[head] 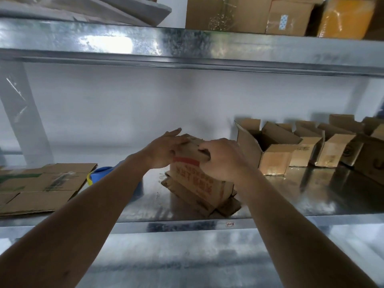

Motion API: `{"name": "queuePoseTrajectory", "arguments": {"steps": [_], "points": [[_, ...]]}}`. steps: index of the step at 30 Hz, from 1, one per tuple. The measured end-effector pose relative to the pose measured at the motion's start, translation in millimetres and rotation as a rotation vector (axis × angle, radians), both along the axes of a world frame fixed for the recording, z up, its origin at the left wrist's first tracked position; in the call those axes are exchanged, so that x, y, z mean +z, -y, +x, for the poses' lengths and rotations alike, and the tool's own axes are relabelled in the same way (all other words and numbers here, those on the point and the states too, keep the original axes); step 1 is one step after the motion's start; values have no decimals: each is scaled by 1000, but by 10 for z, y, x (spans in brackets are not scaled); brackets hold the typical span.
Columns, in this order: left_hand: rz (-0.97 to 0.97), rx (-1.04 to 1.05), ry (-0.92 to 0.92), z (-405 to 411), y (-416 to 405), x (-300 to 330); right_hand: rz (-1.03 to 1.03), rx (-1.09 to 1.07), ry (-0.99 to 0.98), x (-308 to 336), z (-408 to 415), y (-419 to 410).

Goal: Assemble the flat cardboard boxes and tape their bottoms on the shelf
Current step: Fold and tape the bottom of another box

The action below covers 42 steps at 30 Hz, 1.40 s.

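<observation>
A brown cardboard box (199,183) with red print stands tilted on the metal shelf (291,200), its lower flaps splayed on the shelf. My left hand (164,149) lies flat with straight fingers on the box's upper left flap. My right hand (223,160) has its fingers curled over the upper right edge, gripping a flap. A blue tape dispenser (100,174) sits on the shelf to the left, partly hidden behind my left forearm. A pile of flat cardboard boxes (39,188) lies at the far left.
Several assembled open-topped boxes (270,150) stand in a row along the right of the shelf. The upper shelf beam (187,48) runs overhead with more boxes (228,13) on it. A slanted metal post (22,113) stands at the left.
</observation>
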State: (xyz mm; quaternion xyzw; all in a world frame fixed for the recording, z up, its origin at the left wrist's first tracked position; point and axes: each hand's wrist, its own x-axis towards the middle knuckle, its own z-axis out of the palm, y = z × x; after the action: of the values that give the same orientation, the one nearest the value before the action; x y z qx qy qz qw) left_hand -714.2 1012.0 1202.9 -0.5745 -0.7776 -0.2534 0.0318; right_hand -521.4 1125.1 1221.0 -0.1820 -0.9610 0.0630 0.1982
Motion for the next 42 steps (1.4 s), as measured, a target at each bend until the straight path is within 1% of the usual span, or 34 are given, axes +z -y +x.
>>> {"name": "queuePoseTrajectory", "arguments": {"steps": [2, 3, 5, 8, 11, 13, 16, 19, 22, 24, 25, 26, 27, 29, 30, 32, 35, 37, 39, 41, 42], "points": [[46, -49, 76, -26, -11, -17, 38, -77, 57, 15, 41, -68], [73, -79, 80, -37, -17, -24, 67, -100, 58, -9, 37, -101], [118, -125, 28, -65, -38, -52, 136, -147, 15, -77, 21, -145], [145, -175, -45, -85, -65, -92, 159, -202, -32, -184, -3, -180], [181, -195, -108, -138, -38, -121, 155, -147, -61, -301, -26, -209], [188, -168, -174, -163, 13, -131, 154, -89, -78, -373, -49, -232], [137, -108, -269, -149, 44, -157, 178, -64, -67, -499, -113, -293], [129, -102, -227, -113, 13, -210, 178, -61, -128, -561, -180, -355], [237, -87, -75, -94, 61, -267, 182, -55, -178, -591, -205, -369], [354, 23, -28, -138, 189, -319, 194, -45, -241, -628, -214, -362], [375, 123, -33, -195, 268, -350, 192, -38, -265, -631, -218, -351], [322, 267, -62, -267, 351, -369, 182, -26, -274, -624, -228, -335], [194, 436, -101, -332, 442, -380, 166, -10, -272, -602, -244, -305], [-126, 742, -140, -434, 608, -427, 129, 33, -248, -548, -289, -218], [-230, 824, -122, -514, 703, -494, 109, 53, -236, -523, -312, -159], [-299, 863, -47, -658, 883, -647, 72, 73, -221, -489, -357, -50], [-203, 740, 68, -740, 1047, -734, 74, 61, -229, -495, -383, 18], [-73, 700, 117, -761, 1098, -717, 81, 60, -243, -496, -385, 9], [145, 663, 248, -806, 1137, -693, 77, 75, -249, -497, -387, -7], [375, 546, 452, -839, 1192, -643, 77, 99, -252, -504, -398, -26], [461, 462, 514, -851, 1215, -605, 78, 109, -252, -509, -400, -37]]}}
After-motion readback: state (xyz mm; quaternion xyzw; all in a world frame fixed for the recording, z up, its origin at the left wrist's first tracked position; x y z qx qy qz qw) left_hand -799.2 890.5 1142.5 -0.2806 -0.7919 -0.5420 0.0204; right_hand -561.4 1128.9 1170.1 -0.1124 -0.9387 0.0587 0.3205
